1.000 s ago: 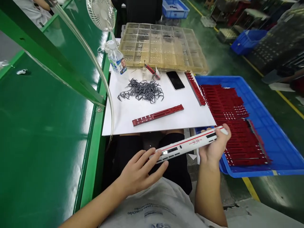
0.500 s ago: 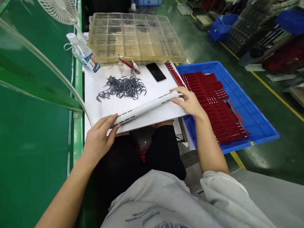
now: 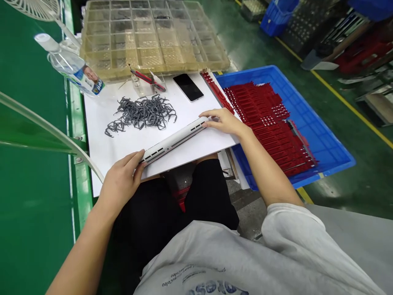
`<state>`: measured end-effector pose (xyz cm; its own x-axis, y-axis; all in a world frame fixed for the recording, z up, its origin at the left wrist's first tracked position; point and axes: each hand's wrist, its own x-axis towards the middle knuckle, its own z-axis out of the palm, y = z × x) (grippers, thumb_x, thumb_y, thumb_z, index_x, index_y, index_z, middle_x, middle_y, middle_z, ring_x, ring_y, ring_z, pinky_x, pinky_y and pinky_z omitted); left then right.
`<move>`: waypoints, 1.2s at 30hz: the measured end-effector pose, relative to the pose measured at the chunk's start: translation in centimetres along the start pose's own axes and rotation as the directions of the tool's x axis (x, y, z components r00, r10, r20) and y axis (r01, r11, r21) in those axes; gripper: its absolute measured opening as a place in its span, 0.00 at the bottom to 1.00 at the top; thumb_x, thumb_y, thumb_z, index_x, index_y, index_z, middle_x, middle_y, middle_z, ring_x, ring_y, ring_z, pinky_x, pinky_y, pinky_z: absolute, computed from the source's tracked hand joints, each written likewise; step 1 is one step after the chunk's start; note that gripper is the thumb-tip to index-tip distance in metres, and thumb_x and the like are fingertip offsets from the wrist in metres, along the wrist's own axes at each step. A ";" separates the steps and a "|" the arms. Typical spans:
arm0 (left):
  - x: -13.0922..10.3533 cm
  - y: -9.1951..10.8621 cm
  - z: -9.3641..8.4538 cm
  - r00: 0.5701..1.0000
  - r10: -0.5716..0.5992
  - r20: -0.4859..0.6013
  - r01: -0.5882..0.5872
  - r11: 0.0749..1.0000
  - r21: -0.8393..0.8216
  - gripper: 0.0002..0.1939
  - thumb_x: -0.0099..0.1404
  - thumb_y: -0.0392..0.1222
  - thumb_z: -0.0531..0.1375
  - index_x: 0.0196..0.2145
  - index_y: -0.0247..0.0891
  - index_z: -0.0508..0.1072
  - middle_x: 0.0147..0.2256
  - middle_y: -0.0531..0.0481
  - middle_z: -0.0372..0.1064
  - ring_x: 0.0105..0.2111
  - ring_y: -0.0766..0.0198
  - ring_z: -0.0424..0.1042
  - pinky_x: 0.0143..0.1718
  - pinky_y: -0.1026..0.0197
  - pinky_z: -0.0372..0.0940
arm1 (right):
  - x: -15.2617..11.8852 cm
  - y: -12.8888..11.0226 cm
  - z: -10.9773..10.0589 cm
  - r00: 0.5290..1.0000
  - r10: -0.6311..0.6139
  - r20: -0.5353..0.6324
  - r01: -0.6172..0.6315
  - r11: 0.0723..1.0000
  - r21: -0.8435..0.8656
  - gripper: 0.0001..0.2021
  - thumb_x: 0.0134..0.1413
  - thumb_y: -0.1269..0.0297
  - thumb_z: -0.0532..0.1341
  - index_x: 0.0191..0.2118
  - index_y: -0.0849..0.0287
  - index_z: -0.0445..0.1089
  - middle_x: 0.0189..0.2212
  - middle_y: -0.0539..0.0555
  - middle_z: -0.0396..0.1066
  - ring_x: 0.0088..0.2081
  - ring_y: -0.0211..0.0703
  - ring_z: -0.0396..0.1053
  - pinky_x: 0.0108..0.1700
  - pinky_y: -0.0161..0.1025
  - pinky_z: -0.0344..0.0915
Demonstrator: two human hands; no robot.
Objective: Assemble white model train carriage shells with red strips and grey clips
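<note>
The left hand (image 3: 120, 177) and right hand (image 3: 226, 121) pinch both ends of the white slotted shell (image 3: 172, 140), maybe to steady it

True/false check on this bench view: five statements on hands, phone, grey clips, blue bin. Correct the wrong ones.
1. The left hand and right hand hold opposite ends of the white shell. True.
2. The phone lies on the white tabletop. True.
3. The grey clips are inside the phone's case. False: they lie heaped on the white tabletop.
4. Red parts lie in the blue bin. True.
5. The white shell lies in the blue bin. False: both hands hold it.
</note>
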<state>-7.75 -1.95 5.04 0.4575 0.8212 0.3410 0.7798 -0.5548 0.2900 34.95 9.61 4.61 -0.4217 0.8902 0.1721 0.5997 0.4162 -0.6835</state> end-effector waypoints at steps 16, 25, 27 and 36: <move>-3.7 0.0 -1.5 0.981 -0.126 0.148 0.175 0.906 -0.386 0.33 0.77 0.51 0.67 0.74 0.47 0.67 0.62 0.40 0.76 0.54 0.48 0.82 0.51 0.50 0.81 | -4.9 -2.9 2.4 0.985 0.143 -0.101 -0.126 0.979 0.158 0.30 0.72 0.32 0.57 0.45 0.57 0.80 0.37 0.54 0.78 0.40 0.48 0.73 0.46 0.42 0.67; -8.8 1.9 -4.2 0.996 -0.069 0.059 0.090 0.811 -0.578 0.35 0.72 0.41 0.73 0.73 0.53 0.72 0.62 0.45 0.81 0.55 0.47 0.85 0.55 0.49 0.83 | -11.3 -8.8 4.5 0.925 0.284 -0.251 -0.216 0.940 0.265 0.28 0.75 0.35 0.56 0.45 0.53 0.82 0.40 0.54 0.82 0.43 0.50 0.78 0.50 0.46 0.72; -9.3 2.0 -4.5 0.997 -0.072 0.041 0.082 0.801 -0.592 0.36 0.72 0.39 0.74 0.72 0.55 0.72 0.62 0.46 0.81 0.55 0.46 0.85 0.56 0.47 0.84 | -11.6 -9.7 4.1 0.938 0.268 -0.222 -0.220 0.951 0.219 0.27 0.76 0.36 0.55 0.46 0.53 0.83 0.41 0.55 0.82 0.43 0.51 0.79 0.49 0.48 0.73; -10.3 2.7 -4.2 0.995 -0.091 0.046 0.095 0.682 -0.726 0.36 0.68 0.38 0.76 0.70 0.54 0.75 0.60 0.46 0.81 0.53 0.48 0.86 0.51 0.51 0.86 | -10.6 -17.4 6.3 0.942 -0.278 0.187 0.332 0.851 -0.408 0.38 0.70 0.34 0.64 0.71 0.60 0.70 0.60 0.68 0.78 0.58 0.65 0.76 0.63 0.60 0.71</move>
<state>-12.16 -12.44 6.06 0.4042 0.8733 0.2720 0.2650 -0.3964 0.8790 24.69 -8.24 10.16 -0.6911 0.6885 0.2198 0.6474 0.7249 -0.2352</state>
